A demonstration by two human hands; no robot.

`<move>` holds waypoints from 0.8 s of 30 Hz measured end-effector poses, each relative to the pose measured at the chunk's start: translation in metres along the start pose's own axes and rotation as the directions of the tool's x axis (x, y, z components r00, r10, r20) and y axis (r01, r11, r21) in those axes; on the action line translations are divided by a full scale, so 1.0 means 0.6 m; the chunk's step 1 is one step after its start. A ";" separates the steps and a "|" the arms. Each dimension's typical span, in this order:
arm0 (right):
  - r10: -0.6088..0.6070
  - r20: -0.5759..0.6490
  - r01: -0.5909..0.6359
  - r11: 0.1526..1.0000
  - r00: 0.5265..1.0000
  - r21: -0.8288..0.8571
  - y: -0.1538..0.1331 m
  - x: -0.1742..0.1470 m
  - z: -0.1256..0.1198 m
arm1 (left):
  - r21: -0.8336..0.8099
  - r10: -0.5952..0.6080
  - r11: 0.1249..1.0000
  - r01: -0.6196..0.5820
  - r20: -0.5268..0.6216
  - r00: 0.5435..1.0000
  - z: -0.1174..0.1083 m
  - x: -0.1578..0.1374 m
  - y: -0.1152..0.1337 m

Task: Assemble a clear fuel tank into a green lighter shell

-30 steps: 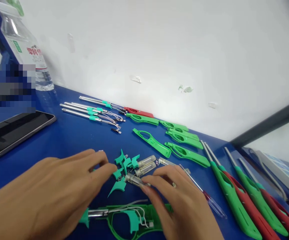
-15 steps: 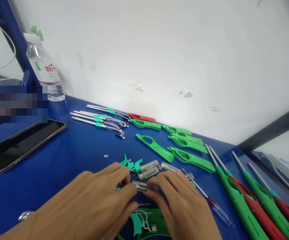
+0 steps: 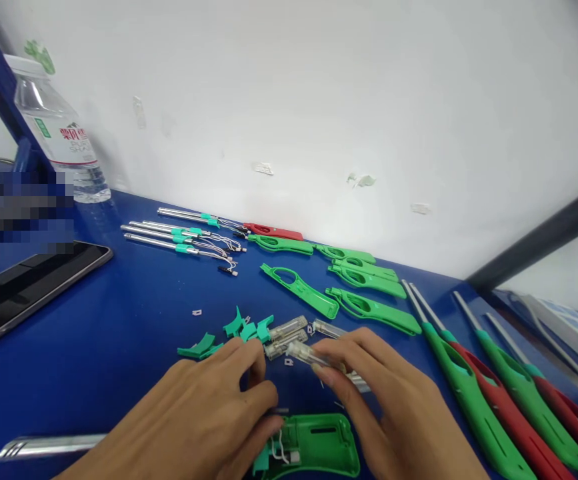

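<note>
Between the thumb and fingers of my right hand (image 3: 373, 393) is a clear plastic lighter fuel tank (image 3: 309, 355), tilted above the table. My left hand (image 3: 219, 407) is closed, its fingertips beside a green lighter half-shell (image 3: 323, 443) lying open side up; what they pinch, if anything, is hidden. White wires (image 3: 283, 447) and a teal piece (image 3: 261, 460) lie inside that shell. From under my left forearm a metal tube (image 3: 49, 447) sticks out. Just beyond my hands lie more clear tanks (image 3: 289, 328), teal triggers (image 3: 249, 328) and a tiny pale clip (image 3: 289, 362).
Metal tubes with wires (image 3: 169, 238) lie at the back left. Green half-shells (image 3: 369, 311) and a red one (image 3: 273, 231) lie along the wall. Several whole lighters (image 3: 473, 387) line the right. A phone (image 3: 33, 287) and a water bottle (image 3: 63, 140) are on the left.
My right hand has lifted the clear tank and drawn it right, away from my left hand. My left hand's fingertips are now off the tank, by the green half-shell. The view has shifted slightly.
</note>
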State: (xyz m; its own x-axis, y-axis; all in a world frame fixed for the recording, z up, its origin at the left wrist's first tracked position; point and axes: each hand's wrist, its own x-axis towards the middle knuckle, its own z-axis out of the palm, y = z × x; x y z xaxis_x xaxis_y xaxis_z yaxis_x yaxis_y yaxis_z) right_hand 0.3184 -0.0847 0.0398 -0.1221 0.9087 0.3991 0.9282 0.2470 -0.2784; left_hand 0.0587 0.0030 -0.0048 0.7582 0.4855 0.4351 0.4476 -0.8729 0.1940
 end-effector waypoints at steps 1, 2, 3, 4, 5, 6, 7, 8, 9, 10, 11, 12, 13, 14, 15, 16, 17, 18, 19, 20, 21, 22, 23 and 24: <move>0.020 -0.003 -0.020 1.000 1.000 0.013 -0.002 0.000 0.001 | -0.005 0.006 1.000 -0.006 0.001 1.000 0.001 -0.001 -0.001; 0.032 -0.009 -0.032 0.999 0.999 0.025 -0.004 0.000 0.001 | -0.008 0.011 1.000 -0.011 -0.002 1.000 0.001 -0.002 -0.002; 0.034 -0.020 -0.033 0.999 0.999 0.035 -0.005 0.000 0.001 | -0.012 0.014 1.000 -0.014 -0.004 1.000 0.000 -0.005 -0.003; 0.029 -0.031 -0.028 0.999 0.999 0.045 -0.005 0.000 0.000 | -0.016 0.011 1.000 -0.011 -0.001 1.000 -0.001 -0.007 -0.004; 0.022 -0.044 -0.020 0.998 0.999 0.059 -0.004 0.000 -0.001 | -0.025 0.007 1.000 -0.006 0.013 1.000 -0.003 -0.010 -0.005; 0.016 -0.052 -0.012 0.997 0.999 0.076 -0.004 0.000 -0.003 | -0.034 -0.005 0.999 0.006 0.030 1.000 -0.005 -0.013 -0.006; 0.013 -0.057 -0.008 0.996 0.998 0.093 -0.004 0.000 -0.006 | -0.041 -0.017 0.999 0.019 0.045 0.999 -0.007 -0.015 -0.006; 0.015 -0.061 -0.009 0.994 0.998 0.108 -0.004 0.002 -0.009 | -0.044 -0.022 0.999 0.024 0.048 0.999 -0.010 -0.017 -0.007; 0.024 -0.062 -0.016 0.993 0.998 0.117 -0.004 0.003 -0.011 | -0.038 -0.022 0.999 0.023 0.035 0.999 -0.012 -0.019 -0.007; 0.031 -0.058 -0.024 0.993 0.998 0.117 -0.005 0.005 -0.013 | -0.022 -0.013 1.000 0.014 0.012 1.000 -0.013 -0.020 -0.008; 0.031 -0.057 -0.025 0.994 0.998 0.105 -0.005 0.006 -0.015 | 0.001 -0.002 1.000 0.002 -0.014 1.000 -0.014 -0.020 -0.008; 0.029 -0.056 -0.024 0.996 0.998 0.088 -0.006 0.007 -0.016 | 0.023 0.009 1.000 -0.009 -0.033 0.999 -0.015 -0.021 -0.008; 0.027 -0.053 -0.024 0.997 0.998 0.071 -0.006 0.007 -0.016 | 0.040 0.016 0.999 -0.015 -0.041 0.999 -0.015 -0.020 -0.007; 0.021 -0.052 -0.018 0.998 0.998 0.059 -0.007 0.007 -0.016 | 0.050 0.011 0.999 -0.009 -0.042 0.999 -0.015 -0.020 -0.007; 0.012 -0.057 -0.009 0.999 0.998 0.052 -0.007 0.007 -0.015 | 0.052 0.003 0.999 -0.001 -0.036 0.999 -0.015 -0.018 -0.006; 0.007 -0.062 -0.004 0.999 0.998 0.050 -0.007 0.006 -0.014 | 0.050 -0.003 0.999 0.005 -0.034 0.999 -0.015 -0.016 -0.006; 0.004 -0.070 0.000 0.999 0.998 0.054 -0.008 0.006 -0.012 | 0.049 -0.008 0.999 0.009 -0.035 0.999 -0.015 -0.014 -0.006; 0.005 -0.069 -0.001 0.998 0.998 0.059 -0.008 0.006 -0.012 | 0.048 -0.010 0.999 0.011 -0.032 0.999 -0.016 -0.012 -0.006; 0.007 -0.065 -0.003 0.998 0.998 0.062 -0.009 0.006 -0.011 | 0.047 -0.011 0.999 0.012 -0.030 0.999 -0.017 -0.009 -0.006; 0.009 -0.060 -0.005 0.998 0.998 0.065 -0.010 0.007 -0.011 | 0.047 -0.008 0.999 0.009 -0.029 1.000 -0.018 -0.008 -0.006; 0.015 -0.049 -0.012 0.998 0.999 0.066 -0.011 0.008 -0.011 | 0.048 -0.011 0.999 0.012 -0.029 1.000 -0.020 -0.006 -0.007; 0.019 -0.042 -0.016 0.998 0.999 0.068 -0.012 0.009 -0.011 | 0.048 -0.014 0.999 0.016 -0.030 0.999 -0.021 -0.006 -0.007; 0.020 -0.038 -0.018 0.997 0.999 0.069 -0.013 0.010 -0.011 | 0.047 -0.018 0.999 0.019 -0.025 1.000 -0.022 -0.006 -0.008; 0.028 -0.037 -0.025 0.997 0.999 0.070 -0.014 0.011 -0.012 | 0.046 -0.020 0.999 0.020 -0.021 1.000 -0.023 -0.006 -0.008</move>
State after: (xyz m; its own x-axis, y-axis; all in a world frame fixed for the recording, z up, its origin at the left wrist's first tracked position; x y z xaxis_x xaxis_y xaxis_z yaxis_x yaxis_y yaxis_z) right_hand 0.3124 -0.0833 0.0508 -0.0829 0.9020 0.4237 0.9040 0.2470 -0.3490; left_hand 0.0473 0.0046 0.0048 0.7392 0.5014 0.4497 0.4846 -0.8596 0.1618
